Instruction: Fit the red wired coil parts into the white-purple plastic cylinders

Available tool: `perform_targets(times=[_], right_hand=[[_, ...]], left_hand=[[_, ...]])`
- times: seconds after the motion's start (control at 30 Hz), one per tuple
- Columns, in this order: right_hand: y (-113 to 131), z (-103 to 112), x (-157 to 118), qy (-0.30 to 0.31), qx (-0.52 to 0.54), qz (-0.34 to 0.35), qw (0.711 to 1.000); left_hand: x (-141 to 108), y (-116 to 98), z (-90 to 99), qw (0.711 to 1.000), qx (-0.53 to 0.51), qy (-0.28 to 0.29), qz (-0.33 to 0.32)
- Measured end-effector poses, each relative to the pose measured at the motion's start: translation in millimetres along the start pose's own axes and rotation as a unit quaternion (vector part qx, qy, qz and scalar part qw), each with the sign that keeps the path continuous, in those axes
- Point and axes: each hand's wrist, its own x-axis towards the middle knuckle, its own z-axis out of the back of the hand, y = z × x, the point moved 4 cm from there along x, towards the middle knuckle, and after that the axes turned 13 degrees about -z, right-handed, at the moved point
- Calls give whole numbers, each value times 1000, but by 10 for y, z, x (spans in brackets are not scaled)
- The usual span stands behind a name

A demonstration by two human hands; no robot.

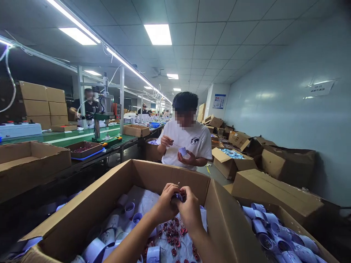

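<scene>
Both my hands meet over a large cardboard box [170, 171]. My left hand [166, 201] and my right hand [189, 205] are closed around a small lavender plastic cup [178, 197], its open rim facing me. Fingertips of both hands are at the rim, and a thin wire end [178, 183] sticks up just above. What the fingertips pinch inside the cup is hidden. Beneath my hands lie several small red parts with wires [172, 233]. More lavender cups [129, 209] lie to the left inside the box.
Across the box a person in a white shirt [183, 142] holds a similar cup [182, 151] and a wire. A box of lavender cups [279, 233] stands at right. On the left are a green conveyor [60, 136], a press machine [105, 102] and an open carton [30, 157].
</scene>
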Motion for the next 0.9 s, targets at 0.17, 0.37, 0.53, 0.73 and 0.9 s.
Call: perform_targets(times=[0.17,0.37,0.53,0.73,0.9], right_hand=[[-101,-12,27,10,16,-45,999],[-288,-184,87,43,113,-103,987],[-353,-310,152,108,168,-109,974],[-482,-410,170,132,183,-109,968],[-657,-378,466,64,276,-255,924]], left_hand=[[-19,-9,-52,999,26,20,12],[-49,44,-98,997,66,15,35],[-86,77,-117,997,67,14,40],[-140,212,-120,998,44,36,22],[-329,730,-41,992,61,-33,102]])
